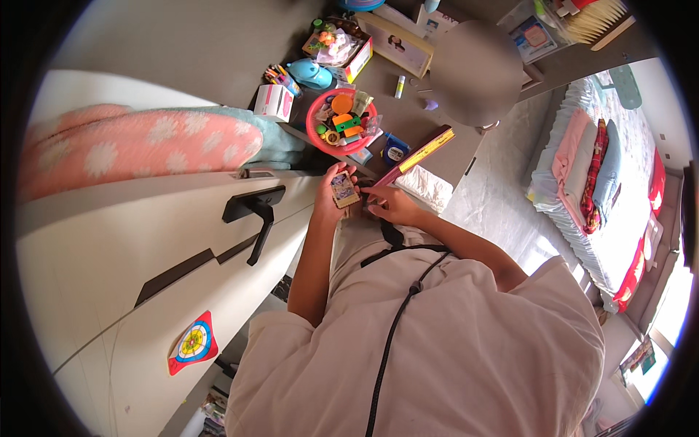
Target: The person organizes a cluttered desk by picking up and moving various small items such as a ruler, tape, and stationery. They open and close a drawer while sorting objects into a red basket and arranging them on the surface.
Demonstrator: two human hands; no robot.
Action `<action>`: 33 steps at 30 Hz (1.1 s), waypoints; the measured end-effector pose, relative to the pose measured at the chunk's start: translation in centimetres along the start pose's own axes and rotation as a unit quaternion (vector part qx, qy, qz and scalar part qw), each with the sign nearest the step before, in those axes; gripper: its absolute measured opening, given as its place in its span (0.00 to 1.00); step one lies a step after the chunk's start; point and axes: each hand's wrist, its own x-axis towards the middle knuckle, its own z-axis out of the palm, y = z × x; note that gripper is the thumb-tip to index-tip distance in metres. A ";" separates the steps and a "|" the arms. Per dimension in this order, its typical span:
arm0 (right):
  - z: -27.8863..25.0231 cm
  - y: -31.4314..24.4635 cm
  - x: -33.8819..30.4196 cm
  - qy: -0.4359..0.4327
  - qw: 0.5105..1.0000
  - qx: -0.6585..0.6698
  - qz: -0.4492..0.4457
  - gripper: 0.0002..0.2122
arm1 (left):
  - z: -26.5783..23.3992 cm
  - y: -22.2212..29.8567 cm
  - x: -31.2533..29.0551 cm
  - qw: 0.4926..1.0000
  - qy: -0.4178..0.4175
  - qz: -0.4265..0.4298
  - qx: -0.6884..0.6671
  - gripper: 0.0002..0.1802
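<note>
In my left hand (329, 195) lies a small picture card (344, 190) with a yellowish edge, gripped between the thumb and fingers. Whether more cards lie under it, I cannot tell. My right hand (397, 206) is just right of the card, its index finger stretched toward it and the other fingers partly curled. Nothing shows in that hand. Beyond the hands, at the desk's edge, are a long dark red and yellow box (416, 154), a white soft pack (426, 188) and a small blue box (395, 148).
A pink basket (312, 130) of small toys stands on the grey desk (455, 142). Around it are a blue tape-dispenser-like object (309, 73), a white box (274, 103) and picture frames (397, 45). At left is a white door with a black handle (251, 210); a bed (619, 95) is at right.
</note>
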 end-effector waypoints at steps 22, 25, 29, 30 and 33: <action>-6.1 4.5 7.3 0.241 0.956 -0.165 0.028 0.06 | -5.5 -1.4 -0.8 0.997 0.027 0.007 -0.068 0.10; -10.3 10.0 11.0 0.254 0.919 -0.294 0.066 0.14 | -5.4 -1.7 -0.1 0.997 0.013 -0.009 -0.071 0.10; -11.1 11.9 14.9 0.163 0.890 -0.397 0.153 0.17 | -4.2 -2.0 0.5 0.998 0.035 -0.012 -0.057 0.10; -10.8 11.2 15.5 0.137 0.881 -0.409 0.195 0.18 | -3.9 -2.0 0.5 0.997 0.056 -0.007 -0.048 0.10; -11.6 12.2 17.2 0.054 0.851 -0.424 0.306 0.17 | -3.0 -1.6 0.5 0.998 0.050 -0.005 -0.035 0.11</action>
